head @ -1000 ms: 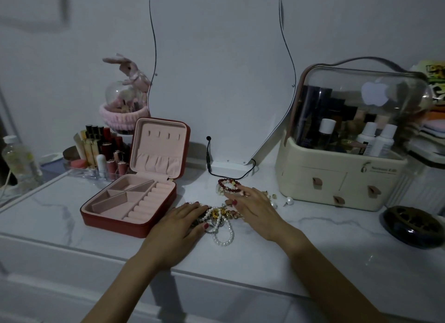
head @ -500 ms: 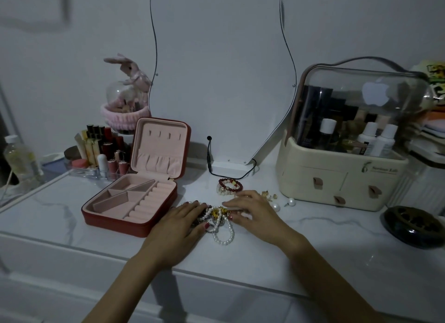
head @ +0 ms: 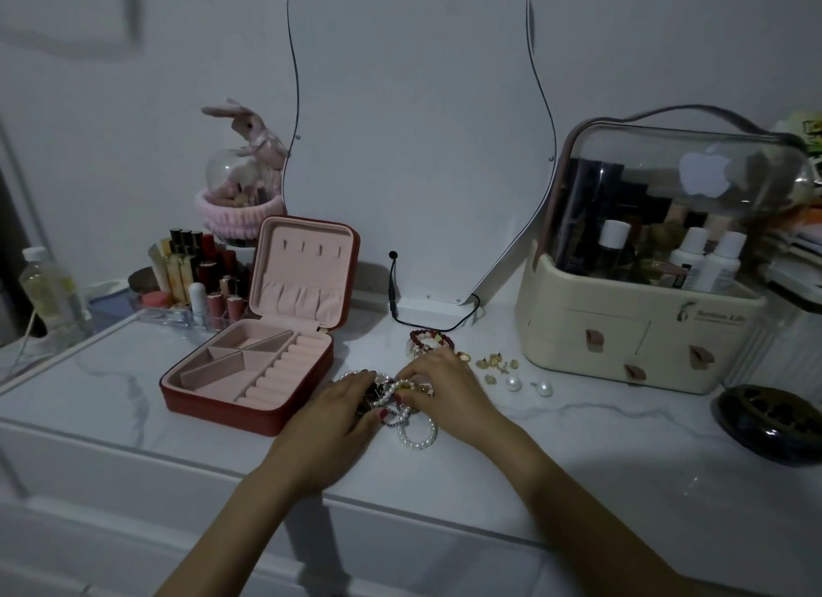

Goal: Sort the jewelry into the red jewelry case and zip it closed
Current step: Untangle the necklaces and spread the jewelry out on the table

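**Both hands on jewelry pile, case open and empty**

Case (head: 249,383): red, pink lining, on tabletop (head: 578,454) left of centre. Lid upright at the back, hinge along the far edge, opening faces the camera. Base sits skewed, its near-left corner closest to the tabletop's front edge. Ring rolls run in a row along the right side, long axis front to back; divided compartments on the left. All compartments show only lining

Jewelry pile (head: 396,396): tangled, just right of the case's near-right corner, between the two hands. Pearl bracelet (head: 418,434) loops out of the pile's near side, flat on the tabletop

Left hand (head: 331,423): palm down, fingers extended onto the left edge of the pile, touching it, grip spread

Right hand (head: 449,394): palm down, fingers curled into the right side of the pile; whether they pinch a piece, cannot tell, fingertips hidden in the tangle

Loose pieces: red bead bracelet (head: 430,339) behind the right hand, gold earrings (head: 496,364) right of it, two pearls (head: 529,385) further right, all apart from the pile

Behind: mirror (head: 413,129), lipstick rack (head: 195,285) left of case, cosmetics box (head: 645,329) right
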